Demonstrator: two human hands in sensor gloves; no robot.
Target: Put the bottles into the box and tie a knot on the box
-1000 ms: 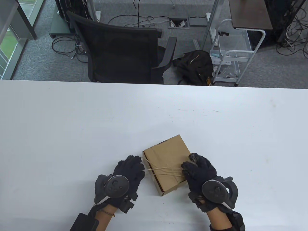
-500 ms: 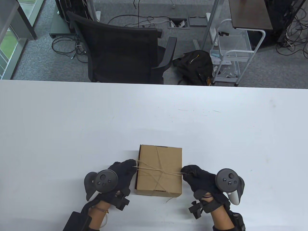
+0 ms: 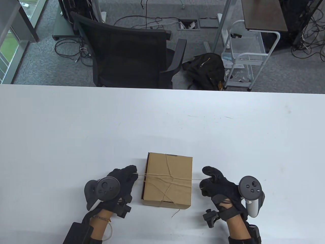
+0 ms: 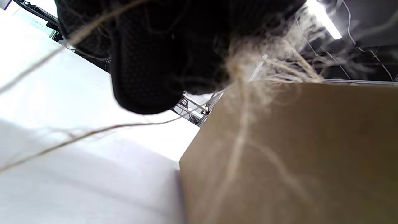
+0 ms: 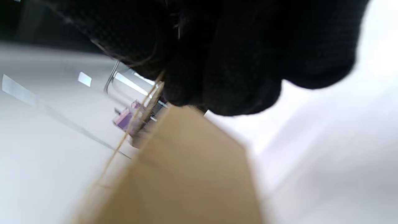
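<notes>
Taut, fibrous twine [image 3: 162, 176] crosses rectangular cardboard box [image 3: 177, 165].

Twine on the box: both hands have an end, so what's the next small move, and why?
Probably draw both hands farther apart. The left hand and right hand hold the twine taut across the closed box, so pulling should cinch the crossing.

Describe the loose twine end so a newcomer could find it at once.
On the white table, find the brown box between the gloved hands. At its near right corner a short twine tail lies slack on the tabletop, unlike the taut strands the hands pull sideways.
</notes>
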